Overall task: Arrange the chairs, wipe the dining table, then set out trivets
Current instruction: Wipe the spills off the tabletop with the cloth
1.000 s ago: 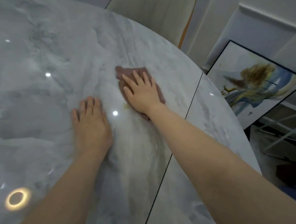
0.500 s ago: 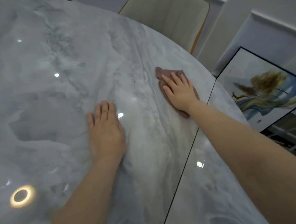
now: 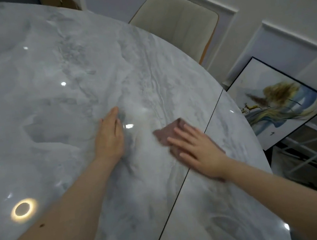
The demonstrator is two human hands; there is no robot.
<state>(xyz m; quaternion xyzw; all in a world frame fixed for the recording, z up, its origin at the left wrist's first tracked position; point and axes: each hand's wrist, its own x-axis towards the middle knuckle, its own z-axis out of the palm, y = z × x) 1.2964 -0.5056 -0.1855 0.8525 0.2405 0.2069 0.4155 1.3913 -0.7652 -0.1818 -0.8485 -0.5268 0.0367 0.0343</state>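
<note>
Grey marble table (image 3: 37, 97); R hand (image 3: 197, 151) flat on cloth (image 3: 172, 131), L hand (image 3: 109, 137) flat, empty

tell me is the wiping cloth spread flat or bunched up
Mostly flat. The brown cloth lies pressed on the marble table under the right hand, with one folded-looking far corner; motion blur hides finer detail.

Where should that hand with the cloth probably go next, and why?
Probably sweep on across the dark seam onto the smaller slab. The right hand presses the brown cloth flat just beside it, while the left hand rests on the table.
</note>
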